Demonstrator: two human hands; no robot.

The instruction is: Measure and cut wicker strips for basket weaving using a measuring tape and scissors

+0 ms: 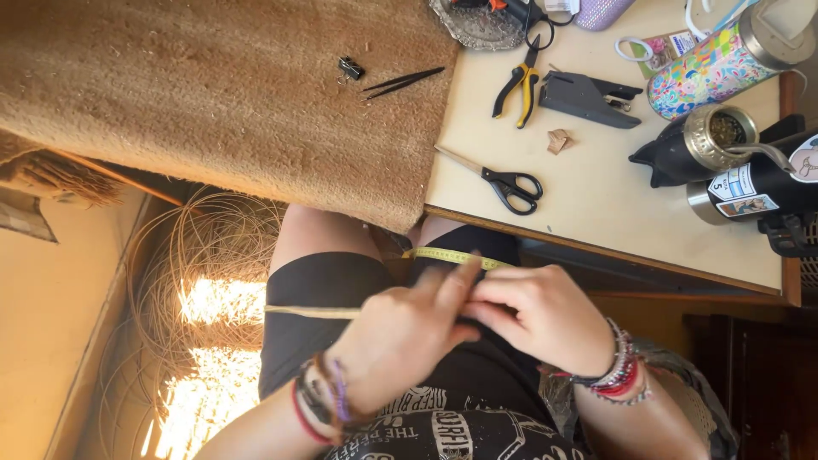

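Now both hands together over the lap: left hand point(400, 341) and right hand point(537, 315) pinching yellow tape measure point(447, 255).

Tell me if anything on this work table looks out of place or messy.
Mostly tidy. The brown fibre mat hangs over the table edge, shedding loose bits around the black tweezers and binder clip. A small crumpled scrap lies beside the stapler. Nothing looks spilled or broken.
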